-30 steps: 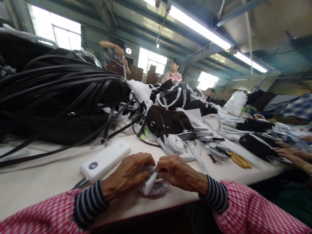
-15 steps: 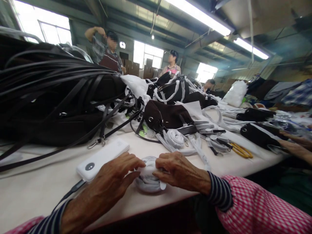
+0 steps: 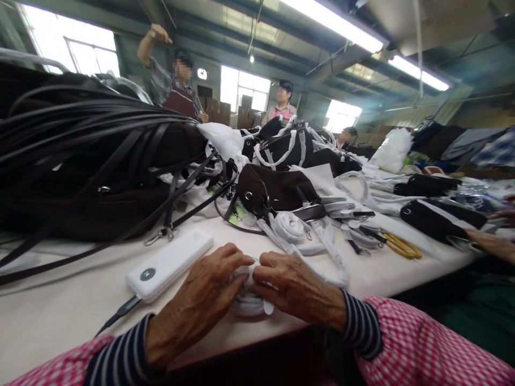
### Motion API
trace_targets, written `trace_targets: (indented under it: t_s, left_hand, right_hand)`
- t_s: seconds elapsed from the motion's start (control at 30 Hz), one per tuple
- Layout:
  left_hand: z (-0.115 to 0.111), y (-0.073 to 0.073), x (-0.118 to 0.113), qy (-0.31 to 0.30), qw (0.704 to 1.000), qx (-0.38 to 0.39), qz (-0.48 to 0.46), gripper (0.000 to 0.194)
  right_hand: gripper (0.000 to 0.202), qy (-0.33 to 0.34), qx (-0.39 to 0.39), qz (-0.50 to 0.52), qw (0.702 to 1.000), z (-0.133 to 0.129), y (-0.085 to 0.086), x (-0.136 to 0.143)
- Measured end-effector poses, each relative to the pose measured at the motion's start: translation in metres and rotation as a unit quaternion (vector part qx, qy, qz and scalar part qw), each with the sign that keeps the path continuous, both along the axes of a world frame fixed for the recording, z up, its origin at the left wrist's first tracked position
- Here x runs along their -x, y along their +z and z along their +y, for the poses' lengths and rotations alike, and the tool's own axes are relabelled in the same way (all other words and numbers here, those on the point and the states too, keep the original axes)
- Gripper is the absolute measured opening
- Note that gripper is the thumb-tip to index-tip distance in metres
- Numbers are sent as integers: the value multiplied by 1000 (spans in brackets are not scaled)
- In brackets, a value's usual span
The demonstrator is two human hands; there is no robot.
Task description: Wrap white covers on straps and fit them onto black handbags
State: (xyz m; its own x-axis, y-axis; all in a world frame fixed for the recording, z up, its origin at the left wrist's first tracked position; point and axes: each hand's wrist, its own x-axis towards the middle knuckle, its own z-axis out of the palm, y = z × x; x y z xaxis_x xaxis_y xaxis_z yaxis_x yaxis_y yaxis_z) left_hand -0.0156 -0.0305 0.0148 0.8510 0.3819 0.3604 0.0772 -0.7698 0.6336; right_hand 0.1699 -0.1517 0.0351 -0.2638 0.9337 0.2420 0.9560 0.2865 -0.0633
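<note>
A coiled strap wrapped in white material (image 3: 246,305) lies at the near edge of the table, partly covered by my fingers. My left hand (image 3: 205,295) is curled over its left and upper side, fingers bent onto the coil. From the right, my right hand (image 3: 295,287) pinches the coil's upper side, its fingertips close to those of my left. A small pale tab (image 3: 268,307) sticks out below my right fingers. Just behind lies another rolled white-wrapped strap (image 3: 288,227), beside a dark brown bag (image 3: 277,187).
A white power bank (image 3: 171,262) with a cable lies left of my hands. Black bags with long straps (image 3: 80,177) are heaped at the left. Yellow-handled scissors (image 3: 402,246) lie at the right, near another person's hand (image 3: 493,242). More people stand behind the table.
My left hand has moved right and further over the coil, closer to my right hand. The coil is more covered. At the back, a person's raised arm has gone higher.
</note>
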Motion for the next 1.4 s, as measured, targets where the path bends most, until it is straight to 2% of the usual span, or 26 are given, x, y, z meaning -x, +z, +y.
trace_targets:
  t_s: [0.13,0.23,0.33,0.4,0.5,0.6,0.8,0.87,0.97,1.03,1.1,1.23,1.3,1.4]
  left_hand:
    - [-11,-6,-1,8,999,-30,-22,22]
    - [-15,-9,-1,44,998,-35,-25,21]
    - [-17,-11,2,65,998,24,14,23]
    - [-18,-10,5,65,995,69,31,23]
    - [-20,-4,5,70,992,95,34,18]
    - [-18,0,2,57,991,116,29,14]
    - [-5,-6,3,33,988,150,-5,29]
    - [-2,-6,6,18,993,120,9,26]
    - [-1,-8,8,25,997,-5,70,16]
    - [-1,-14,9,44,990,-83,102,13]
    - [0,-25,10,58,986,-126,91,13]
    - [4,-41,16,33,992,-116,27,15]
    - [5,-40,21,-15,994,-105,7,16]
    - [8,-29,26,-107,989,-103,8,23]
  right_hand:
    - [18,7,13,13,1000,-4,-1,-2]
    - [15,5,12,40,999,-7,-4,-5]
    - [23,-32,-4,83,996,-8,-5,-5]
    - [29,-32,-5,86,996,-8,-5,-5]
    - [16,-15,1,32,999,-7,-6,-4]
    - [13,-18,-6,-7,1000,-6,-8,-2]
    - [6,14,-13,-30,999,-6,-9,-5]
    - [5,13,-10,-4,1000,-5,-9,-8]
    - [10,-6,12,58,998,-3,-10,-10]
    - [10,-28,28,70,997,-2,-9,-9]
    - [10,-45,40,72,996,-2,-6,-4]
    - [11,-73,73,76,992,1,4,5]
    - [14,-90,94,73,989,3,9,9]
    - [15,-122,108,58,985,5,14,13]
